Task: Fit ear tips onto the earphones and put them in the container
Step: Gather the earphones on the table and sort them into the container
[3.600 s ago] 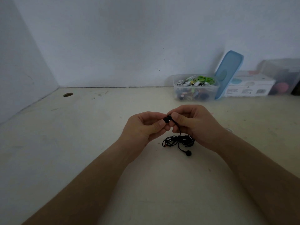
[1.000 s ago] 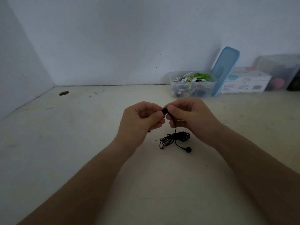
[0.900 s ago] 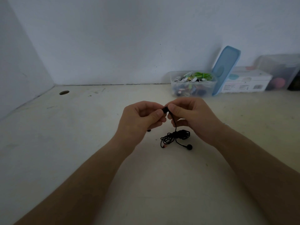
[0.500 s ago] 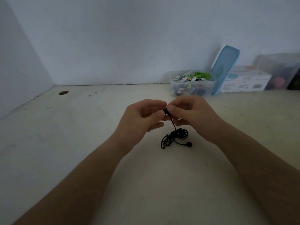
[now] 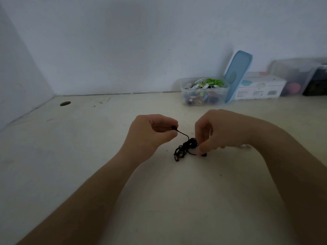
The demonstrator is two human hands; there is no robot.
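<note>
A black wired earphone set (image 5: 184, 149) lies bundled on the cream table (image 5: 88, 156) in front of me. My left hand (image 5: 152, 134) pinches one earbud (image 5: 174, 128) just above the table, its wire running down to the bundle. My right hand (image 5: 212, 133) reaches down on the bundle's right side, and its fingertips pinch the other earbud (image 5: 203, 155) at the table surface. A clear container (image 5: 203, 96) full of white, green and dark earphones stands at the back by the wall, well beyond both hands.
A blue lid (image 5: 238, 75) leans against the wall beside the container. A white box (image 5: 258, 88) and another clear bin (image 5: 297, 76) stand further right. A round hole (image 5: 65, 103) is in the table at the back left. Walls close the left and back.
My hands, which met at one earbud above the bundle, have parted. The left keeps that earbud; the right has dropped to the other earbud on the table.
</note>
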